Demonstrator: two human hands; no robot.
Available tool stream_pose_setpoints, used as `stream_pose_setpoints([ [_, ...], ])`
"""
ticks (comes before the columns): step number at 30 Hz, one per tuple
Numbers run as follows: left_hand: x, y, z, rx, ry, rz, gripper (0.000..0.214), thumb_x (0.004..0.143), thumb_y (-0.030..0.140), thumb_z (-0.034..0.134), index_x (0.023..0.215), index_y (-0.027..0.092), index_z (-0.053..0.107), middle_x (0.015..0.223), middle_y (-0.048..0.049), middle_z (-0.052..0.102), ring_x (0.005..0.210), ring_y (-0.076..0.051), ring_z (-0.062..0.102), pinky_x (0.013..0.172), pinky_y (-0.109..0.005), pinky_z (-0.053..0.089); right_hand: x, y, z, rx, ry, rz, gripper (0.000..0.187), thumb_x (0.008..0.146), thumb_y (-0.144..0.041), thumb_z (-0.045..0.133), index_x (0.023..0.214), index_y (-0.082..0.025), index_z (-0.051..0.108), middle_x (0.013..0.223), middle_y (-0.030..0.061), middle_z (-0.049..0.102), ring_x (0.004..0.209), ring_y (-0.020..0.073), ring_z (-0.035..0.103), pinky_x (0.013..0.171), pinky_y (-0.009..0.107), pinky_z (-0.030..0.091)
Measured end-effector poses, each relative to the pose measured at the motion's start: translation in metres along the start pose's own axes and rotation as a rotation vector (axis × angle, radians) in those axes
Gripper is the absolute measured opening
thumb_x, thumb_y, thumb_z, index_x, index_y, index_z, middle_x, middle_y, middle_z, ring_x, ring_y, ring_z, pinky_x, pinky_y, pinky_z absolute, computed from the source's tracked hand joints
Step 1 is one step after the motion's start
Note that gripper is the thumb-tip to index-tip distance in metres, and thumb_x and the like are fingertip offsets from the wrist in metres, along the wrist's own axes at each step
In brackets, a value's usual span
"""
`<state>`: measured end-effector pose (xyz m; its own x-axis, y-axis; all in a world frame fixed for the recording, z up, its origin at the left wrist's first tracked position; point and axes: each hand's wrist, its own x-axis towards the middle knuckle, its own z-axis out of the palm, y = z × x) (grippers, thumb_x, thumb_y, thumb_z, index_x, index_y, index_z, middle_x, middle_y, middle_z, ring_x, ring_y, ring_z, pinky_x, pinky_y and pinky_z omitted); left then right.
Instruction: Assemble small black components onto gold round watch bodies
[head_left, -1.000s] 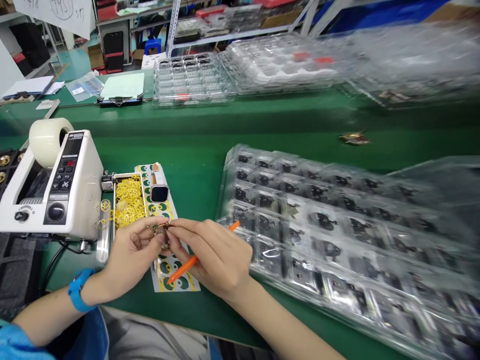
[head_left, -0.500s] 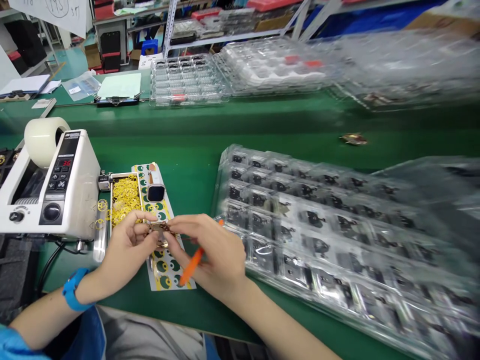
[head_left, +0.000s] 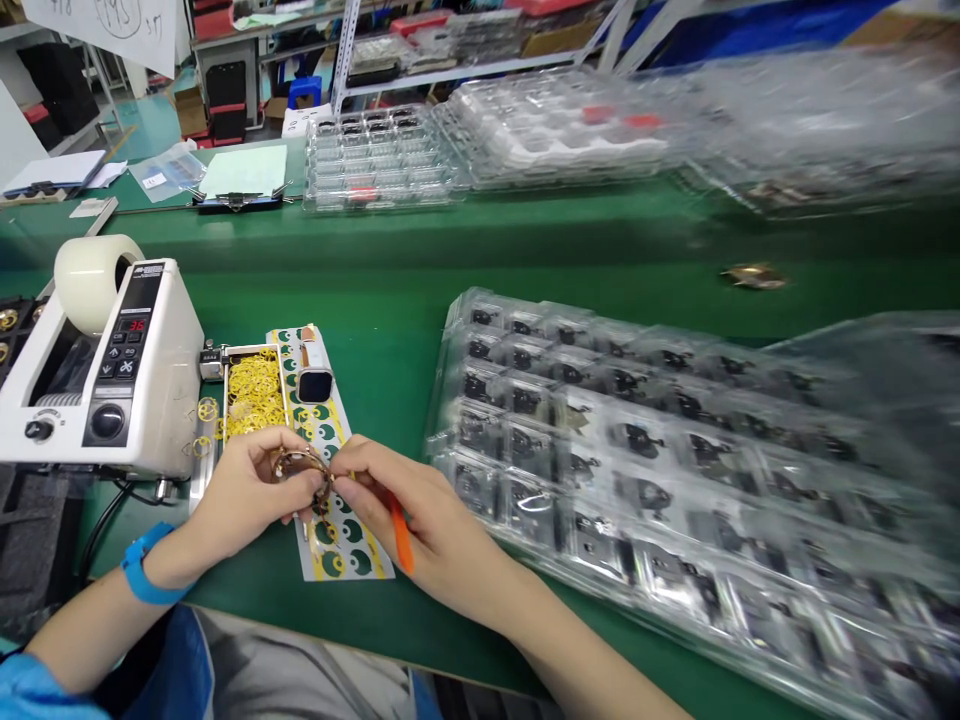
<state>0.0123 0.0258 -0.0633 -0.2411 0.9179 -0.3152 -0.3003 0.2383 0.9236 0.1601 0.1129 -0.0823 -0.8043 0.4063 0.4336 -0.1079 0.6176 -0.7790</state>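
Between thumb and fingers of my left hand (head_left: 244, 495) is a small gold and copper-coloured metal part (head_left: 298, 460), curved like a frame. My right hand (head_left: 427, 515) is closed, its thumb and index fingertips pinching at the right edge of that part. An orange stick-like tool (head_left: 402, 535) lies within the right hand's grip; its working end is hidden. Beneath both hands is a white sheet (head_left: 341, 425) of green and yellow die-cut stickers. A watch with a dark square face (head_left: 314, 386) rests on the sheet's upper part, beyond the fingers.
Left stands a white tape dispenser (head_left: 150, 400), beside a tray of yellow ring-shaped pieces (head_left: 255, 390). Clear plastic trays (head_left: 480, 480) with dark parts cover the right side. A small metal part (head_left: 754, 277) lies behind them. More trays (head_left: 382, 165) and a clipboard (head_left: 244, 175) line the back ledge.
The metal part has tilted up, showing its curved outline. My right hand has turned and shifted slightly downward, and the orange tool now leans the other way. The view has swung slightly left.
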Motion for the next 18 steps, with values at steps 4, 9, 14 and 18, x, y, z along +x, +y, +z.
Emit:
stream_pose_setpoints([
  [4,0.0003,-0.0002,0.0012,-0.019,0.005,0.018,0.025,0.062,0.024,0.084,0.065,0.016,0.061,0.056,0.005,0.057,0.047,-0.006,0.05,0.046,-0.018,0.043,-0.0001,-0.001,0.0007,0.026,-0.021,0.068,0.025,0.1,-0.016,0.038,0.076,-0.022,0.042,0.063,-0.0059,0.044,0.052,0.0085,0.04,0.049,0.019,0.035],
  [9,-0.0006,0.0008,0.0002,-0.008,0.039,-0.014,0.036,0.063,0.043,0.086,0.068,0.014,0.064,0.057,0.0034,0.055,0.048,-0.007,0.048,0.045,-0.018,0.039,0.0001,-0.002,-0.0022,0.037,-0.07,0.176,0.026,0.102,-0.022,0.035,0.077,-0.022,0.042,0.065,-0.0044,0.047,0.056,0.0102,0.044,0.051,0.021,0.038],
  [14,-0.0008,-0.0013,-0.0011,-0.021,0.039,-0.006,0.04,0.061,0.049,0.086,0.069,0.014,0.067,0.055,0.0035,0.053,0.047,-0.006,0.044,0.044,-0.018,0.034,0.0015,0.0003,0.0007,0.052,-0.021,0.145,0.029,0.101,-0.023,0.035,0.072,-0.022,0.037,0.062,-0.0051,0.042,0.054,0.0101,0.04,0.05,0.021,0.035],
  [18,-0.0003,-0.0022,-0.0018,-0.022,0.053,-0.015,0.039,0.063,0.047,0.085,0.077,0.014,0.071,0.057,0.002,0.057,0.049,-0.008,0.046,0.047,-0.02,0.037,0.0026,0.0017,0.0038,0.084,0.009,0.173,0.033,0.101,-0.028,0.035,0.069,-0.022,0.034,0.061,-0.005,0.04,0.053,0.0103,0.038,0.049,0.022,0.034],
])
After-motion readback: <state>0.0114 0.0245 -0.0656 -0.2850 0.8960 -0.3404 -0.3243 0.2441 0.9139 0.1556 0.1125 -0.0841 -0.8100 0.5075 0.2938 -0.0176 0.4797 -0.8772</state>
